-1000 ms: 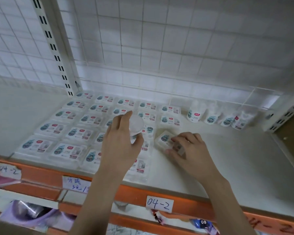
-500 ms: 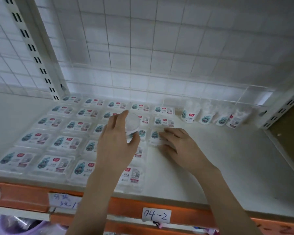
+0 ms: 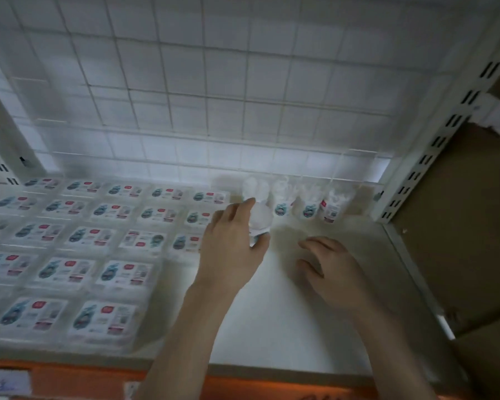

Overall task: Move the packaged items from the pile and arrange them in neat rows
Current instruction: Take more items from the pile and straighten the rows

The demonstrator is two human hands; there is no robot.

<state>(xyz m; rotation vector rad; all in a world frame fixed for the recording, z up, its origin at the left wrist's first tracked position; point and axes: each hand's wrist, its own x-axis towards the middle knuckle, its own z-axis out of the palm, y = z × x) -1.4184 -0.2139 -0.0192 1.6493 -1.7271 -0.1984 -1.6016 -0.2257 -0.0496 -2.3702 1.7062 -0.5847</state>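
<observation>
Several flat clear packets with red and teal labels lie in neat rows [image 3: 113, 212] over the left part of the white shelf [image 3: 272, 327]. My left hand [image 3: 231, 249] holds one white packet [image 3: 260, 223] upright, near the right end of the rows. A few more packets stand upright in a pile [image 3: 309, 202] against the back mesh. My right hand [image 3: 332, 269] hovers over the bare shelf with relaxed, slightly bent fingers and holds nothing.
A white wire mesh wall [image 3: 214, 96] closes the back. A slotted white upright [image 3: 433, 157] and a brown cardboard panel [image 3: 459, 226] bound the right side. An orange rail [image 3: 243, 385] runs along the shelf's front edge.
My view and both hands have shifted right. My right hand let go of the packet it was setting into the rows and now hovers empty; my left hand carried its packet toward the pile.
</observation>
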